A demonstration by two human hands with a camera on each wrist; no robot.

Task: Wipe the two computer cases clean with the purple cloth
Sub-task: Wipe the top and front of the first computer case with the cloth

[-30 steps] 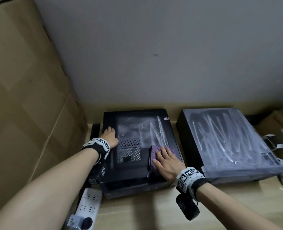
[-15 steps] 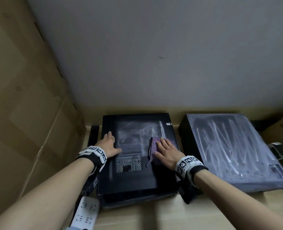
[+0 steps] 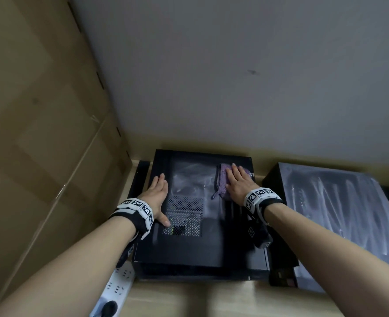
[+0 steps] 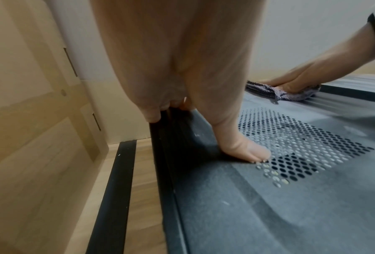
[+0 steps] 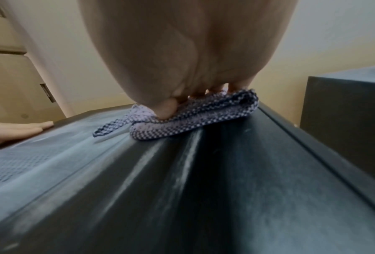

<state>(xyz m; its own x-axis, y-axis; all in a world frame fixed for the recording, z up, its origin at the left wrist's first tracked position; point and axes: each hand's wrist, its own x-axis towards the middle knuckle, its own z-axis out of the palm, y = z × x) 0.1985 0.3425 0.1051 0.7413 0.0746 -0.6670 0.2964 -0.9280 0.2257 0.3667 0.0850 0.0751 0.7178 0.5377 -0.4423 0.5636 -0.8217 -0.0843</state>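
Two black computer cases lie on their sides on the wooden floor. On the left case (image 3: pixel 195 245), my right hand (image 3: pixel 239 181) lies flat on the folded purple cloth (image 3: pixel 222 179), pressing it onto the far right part of the dusty top panel (image 5: pixel 182 189). The cloth (image 5: pixel 195 116) bunches under my fingers. My left hand (image 3: pixel 158 193) rests flat along the left edge of that case, thumb (image 4: pixel 247 151) at the perforated vent (image 4: pixel 302 146). The right case (image 3: pixel 339 213) carries grey dust streaks and neither hand touches it.
A tall wooden cabinet (image 3: pixel 40 133) stands close on the left and a plain wall (image 3: pixel 234 76) behind the cases. A white power strip (image 3: pixel 118 287) lies on the floor by my left forearm. A black bar (image 4: pixel 110 197) lies beside the left case.
My right hand has slid the cloth away from me along the left case, from near its middle to its far right corner. My left hand has stayed on the case's left edge.
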